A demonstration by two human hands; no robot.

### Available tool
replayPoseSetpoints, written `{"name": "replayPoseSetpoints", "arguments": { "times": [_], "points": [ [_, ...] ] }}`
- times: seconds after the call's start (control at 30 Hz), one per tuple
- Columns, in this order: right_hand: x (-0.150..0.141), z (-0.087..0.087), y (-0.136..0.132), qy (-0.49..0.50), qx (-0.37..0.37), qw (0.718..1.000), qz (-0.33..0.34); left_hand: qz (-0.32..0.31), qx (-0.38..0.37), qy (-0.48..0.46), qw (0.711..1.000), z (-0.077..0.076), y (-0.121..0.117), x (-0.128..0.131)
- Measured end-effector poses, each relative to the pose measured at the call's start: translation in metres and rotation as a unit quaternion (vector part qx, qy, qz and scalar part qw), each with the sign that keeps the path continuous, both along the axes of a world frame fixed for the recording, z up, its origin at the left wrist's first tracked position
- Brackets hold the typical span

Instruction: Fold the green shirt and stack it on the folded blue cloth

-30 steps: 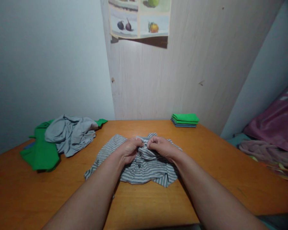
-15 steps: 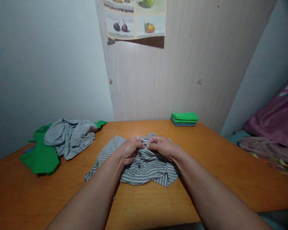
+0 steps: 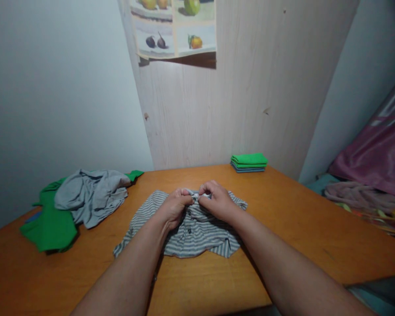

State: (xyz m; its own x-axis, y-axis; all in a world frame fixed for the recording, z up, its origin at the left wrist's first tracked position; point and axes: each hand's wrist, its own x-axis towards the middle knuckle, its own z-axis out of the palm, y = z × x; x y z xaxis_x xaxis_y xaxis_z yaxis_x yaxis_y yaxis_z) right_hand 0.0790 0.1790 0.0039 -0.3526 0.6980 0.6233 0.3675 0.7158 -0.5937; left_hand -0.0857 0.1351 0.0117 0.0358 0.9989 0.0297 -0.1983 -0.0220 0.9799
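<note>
A grey-and-white striped shirt with dark buttons down its front lies on the wooden table in front of me. My left hand pinches the shirt's front edge near the top button. Just beside it, my right hand has thumb and forefinger bent at the same part of the button placket, close to the fabric. The fingertips of both hands nearly meet there, and what lies between them is partly hidden. Below the hands, two dark buttons show on the placket.
At the left of the table lie a crumpled grey garment and a green garment under it. A folded stack of green and blue-grey cloth sits at the back right. Pink fabric hangs beyond the right edge.
My right hand has lifted slightly, its thumb and forefinger a little farther apart. My left hand keeps its pinch on the shirt. The whole view has shifted slightly.
</note>
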Motion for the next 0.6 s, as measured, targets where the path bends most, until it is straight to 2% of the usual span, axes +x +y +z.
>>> {"name": "replayPoseSetpoints", "arguments": {
  "times": [0.13,0.27,0.43,0.6],
  "points": [
    [0.0011,0.0013,-0.0006,-0.058,0.003,0.998,0.0,0.004,-0.003,0.009,1.0,-0.0022,0.0013,-0.0005],
    [-0.0013,-0.0012,0.0018,-0.057,-0.022,0.998,0.009,0.012,0.002,0.02,1.0,-0.0027,0.0008,0.0002],
    [-0.0047,-0.0037,0.004,-0.009,-0.164,0.985,0.056,0.038,0.012,0.028,0.999,0.0001,-0.0031,0.003],
    [-0.0018,0.0013,0.0016,0.063,-0.308,0.94,0.135,0.042,0.045,0.078,0.995,-0.0022,-0.0038,0.0028]
  ]
}}
